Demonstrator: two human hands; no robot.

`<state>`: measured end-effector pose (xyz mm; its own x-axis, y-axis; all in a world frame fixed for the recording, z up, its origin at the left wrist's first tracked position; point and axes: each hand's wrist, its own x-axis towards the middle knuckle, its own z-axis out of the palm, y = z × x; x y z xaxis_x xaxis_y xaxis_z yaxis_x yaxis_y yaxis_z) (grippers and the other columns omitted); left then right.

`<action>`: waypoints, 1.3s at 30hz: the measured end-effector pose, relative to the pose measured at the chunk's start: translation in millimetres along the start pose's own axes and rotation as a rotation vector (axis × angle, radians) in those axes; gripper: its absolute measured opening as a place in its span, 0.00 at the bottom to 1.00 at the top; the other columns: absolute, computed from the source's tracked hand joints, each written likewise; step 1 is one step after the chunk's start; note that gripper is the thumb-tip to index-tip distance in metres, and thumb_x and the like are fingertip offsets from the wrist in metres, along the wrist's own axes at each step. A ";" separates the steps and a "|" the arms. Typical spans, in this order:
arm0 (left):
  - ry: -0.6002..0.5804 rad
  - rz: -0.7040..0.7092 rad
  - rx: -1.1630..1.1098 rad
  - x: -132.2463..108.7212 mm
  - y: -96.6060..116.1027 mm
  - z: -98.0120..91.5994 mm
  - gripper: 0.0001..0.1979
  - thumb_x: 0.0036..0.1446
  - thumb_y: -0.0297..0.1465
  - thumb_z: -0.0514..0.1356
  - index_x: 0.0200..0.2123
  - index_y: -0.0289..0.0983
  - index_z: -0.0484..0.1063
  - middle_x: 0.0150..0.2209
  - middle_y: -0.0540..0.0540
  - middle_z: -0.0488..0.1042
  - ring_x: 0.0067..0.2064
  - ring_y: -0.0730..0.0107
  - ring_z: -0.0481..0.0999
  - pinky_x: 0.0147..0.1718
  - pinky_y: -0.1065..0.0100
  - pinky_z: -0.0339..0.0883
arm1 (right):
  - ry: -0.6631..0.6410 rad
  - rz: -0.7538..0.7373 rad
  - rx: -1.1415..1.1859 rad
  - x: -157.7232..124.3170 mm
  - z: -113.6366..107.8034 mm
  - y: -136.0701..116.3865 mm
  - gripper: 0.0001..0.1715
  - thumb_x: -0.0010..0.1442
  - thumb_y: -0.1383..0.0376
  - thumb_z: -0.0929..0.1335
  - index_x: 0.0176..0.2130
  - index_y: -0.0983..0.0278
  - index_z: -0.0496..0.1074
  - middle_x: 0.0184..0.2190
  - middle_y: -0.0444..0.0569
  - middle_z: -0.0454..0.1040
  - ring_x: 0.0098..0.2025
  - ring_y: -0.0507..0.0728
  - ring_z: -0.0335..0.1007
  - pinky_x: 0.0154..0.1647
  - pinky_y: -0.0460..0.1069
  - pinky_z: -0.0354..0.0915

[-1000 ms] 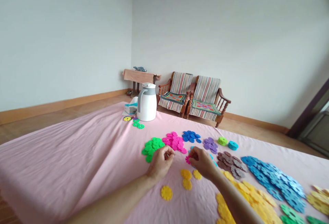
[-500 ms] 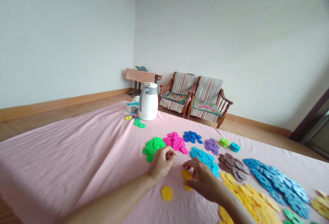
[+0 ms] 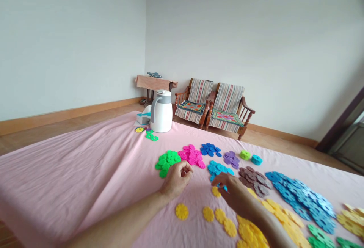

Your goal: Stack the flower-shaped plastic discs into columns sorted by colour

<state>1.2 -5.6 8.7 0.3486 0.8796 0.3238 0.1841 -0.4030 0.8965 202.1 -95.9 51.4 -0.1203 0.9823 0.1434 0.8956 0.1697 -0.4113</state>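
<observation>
My left hand (image 3: 176, 179) hovers over the pink cloth beside the bright green snowflake discs (image 3: 167, 160), its fingers curled in and no object visible in them. Just beyond it lie pink discs (image 3: 192, 156). My right hand (image 3: 231, 189) reaches over from the right with thumb and fingers apart, above a single yellow disc (image 3: 216, 192) and the near edge of a light blue pile (image 3: 217, 168). Nearer me are a lone yellow disc (image 3: 182, 211), another yellow disc (image 3: 208, 214) and two more to its right. A larger yellow pile (image 3: 251, 233) is partly hidden by my right forearm.
A white jug (image 3: 163, 115) and a tissue box (image 3: 143, 118) stand at the far end of the pink cloth (image 3: 85, 172). Dark blue (image 3: 209, 149), purple (image 3: 231, 159), brown (image 3: 254, 181) and blue piles (image 3: 301, 195) lie rightward. Two wooden chairs (image 3: 227, 115) stand behind.
My right hand has moved right and slightly away from my left hand. More single yellow discs now show on the cloth between my hands. My left hand stays nearly where it was, still curled.
</observation>
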 end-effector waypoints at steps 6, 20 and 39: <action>-0.026 0.028 0.038 -1.2 -2.0 -1.0 0.04 0.48 0.24 0.54 0.27 0.35 0.68 0.21 0.53 0.66 0.25 0.74 0.68 0.25 0.75 0.60 | -0.069 0.040 -0.015 -3.0 -2.9 -3.0 0.18 0.48 0.76 0.58 0.28 0.62 0.73 0.32 0.47 0.76 0.38 0.55 0.71 0.40 0.48 0.61; -0.497 0.010 0.557 -78.9 46.5 -35.9 0.35 0.58 0.42 0.54 0.65 0.40 0.46 0.66 0.41 0.44 0.66 0.53 0.45 0.61 0.50 0.43 | 0.519 0.267 0.104 -46.1 -27.2 71.7 0.13 0.48 0.67 0.59 0.24 0.60 0.72 0.31 0.48 0.77 0.38 0.59 0.72 0.34 0.49 0.63; -0.757 0.284 0.469 -59.2 78.3 95.2 0.46 0.54 0.46 0.58 0.66 0.33 0.38 0.66 0.33 0.41 0.65 0.44 0.41 0.62 0.47 0.41 | 0.521 0.243 0.034 -48.8 -19.6 92.4 0.13 0.51 0.70 0.58 0.24 0.61 0.68 0.26 0.46 0.73 0.31 0.56 0.68 0.34 0.49 0.60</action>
<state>82.5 -113.3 31.0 0.9130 0.3998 0.0809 0.2948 -0.7839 0.5465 299.1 -129.7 24.1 0.3221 0.8261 0.4625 0.8559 -0.0453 -0.5151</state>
